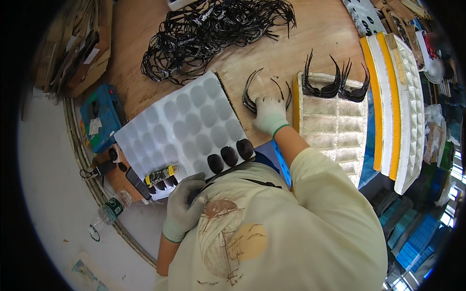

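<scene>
The right hand (271, 115) is reaching onto the table (315, 39), black curved strips (246, 97) lying on both sides of its fingers; whether these are gripping, I cannot tell. The left hand (186, 208) is holding a dark piece (193, 195).

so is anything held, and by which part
Left hand seems to pinch a dark, rounded piece by its edge; whether the right hand grips the black, curved plastic frame cannot be told.
</scene>
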`<state>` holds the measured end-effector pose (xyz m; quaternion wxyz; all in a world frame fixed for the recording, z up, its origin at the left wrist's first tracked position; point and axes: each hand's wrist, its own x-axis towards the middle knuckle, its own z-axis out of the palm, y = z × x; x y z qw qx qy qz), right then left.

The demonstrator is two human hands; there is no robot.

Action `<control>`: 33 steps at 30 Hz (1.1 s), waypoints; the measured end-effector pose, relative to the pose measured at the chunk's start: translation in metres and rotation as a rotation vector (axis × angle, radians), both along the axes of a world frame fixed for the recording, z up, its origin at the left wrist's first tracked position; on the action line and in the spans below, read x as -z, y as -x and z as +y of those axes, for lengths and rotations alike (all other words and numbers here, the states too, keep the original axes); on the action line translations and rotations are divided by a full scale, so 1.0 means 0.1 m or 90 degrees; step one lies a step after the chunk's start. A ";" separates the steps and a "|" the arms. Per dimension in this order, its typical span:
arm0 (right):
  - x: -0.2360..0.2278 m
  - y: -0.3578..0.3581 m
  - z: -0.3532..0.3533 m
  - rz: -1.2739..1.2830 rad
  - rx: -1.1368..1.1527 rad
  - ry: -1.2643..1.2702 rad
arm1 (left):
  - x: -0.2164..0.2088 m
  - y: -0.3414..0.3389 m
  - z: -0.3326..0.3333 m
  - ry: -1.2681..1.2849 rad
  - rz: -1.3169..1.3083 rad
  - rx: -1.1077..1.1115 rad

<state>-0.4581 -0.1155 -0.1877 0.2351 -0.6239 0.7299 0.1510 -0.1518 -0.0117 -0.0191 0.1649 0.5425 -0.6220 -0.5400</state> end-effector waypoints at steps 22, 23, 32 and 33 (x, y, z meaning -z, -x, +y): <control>0.16 -0.06 0.14 -0.090 0.092 0.135 | -0.12 0.44 -0.12 -0.053 -0.016 0.090; 0.12 -0.03 0.18 -0.124 0.079 0.151 | -0.11 0.46 -0.13 -0.039 -0.021 0.097; -1.21 -0.05 0.94 -0.736 -0.107 0.529 | 0.70 0.63 -0.66 -0.212 0.294 -0.148; -1.29 -0.11 0.99 -0.812 -0.126 0.505 | 0.72 0.87 -0.71 -0.252 0.436 -0.160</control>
